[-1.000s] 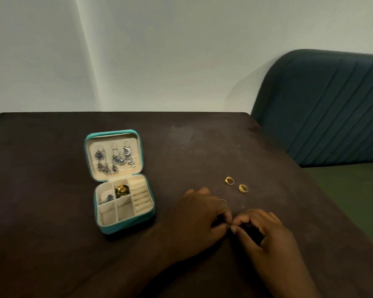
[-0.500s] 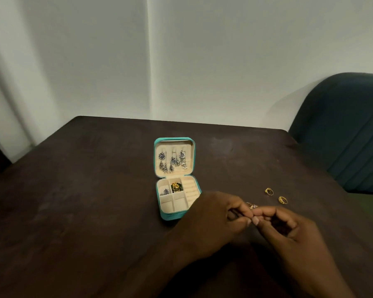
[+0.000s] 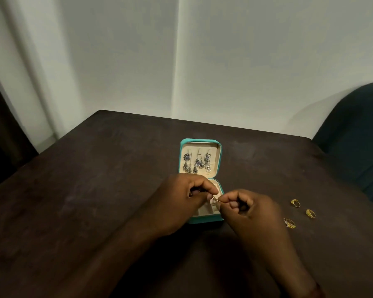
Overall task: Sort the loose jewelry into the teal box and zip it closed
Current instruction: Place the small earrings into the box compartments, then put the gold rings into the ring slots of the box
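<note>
The teal box [image 3: 199, 141] lies open on the dark table [image 3: 95, 190], with silver dangling earrings [image 3: 197, 162] hung inside its raised lid. My left hand [image 3: 177, 203] and my right hand [image 3: 248, 209] meet over the box's lower tray, both pinching one small gold piece of jewelry [image 3: 215, 199] between fingertips. The hands hide most of the tray compartments. Three gold rings lie loose on the table to the right: one ring [image 3: 295, 202], a second ring [image 3: 310, 213] and a third ring [image 3: 289, 223].
A dark teal upholstered chair [image 3: 357, 130] stands at the table's right far corner. A pale wall runs behind the table. A dark vertical shape fills the left edge of the view.
Both hands have moved left from the table beside the rings to above the box tray, carrying the small gold piece. The camera has swung, so the box now sits near the centre.
</note>
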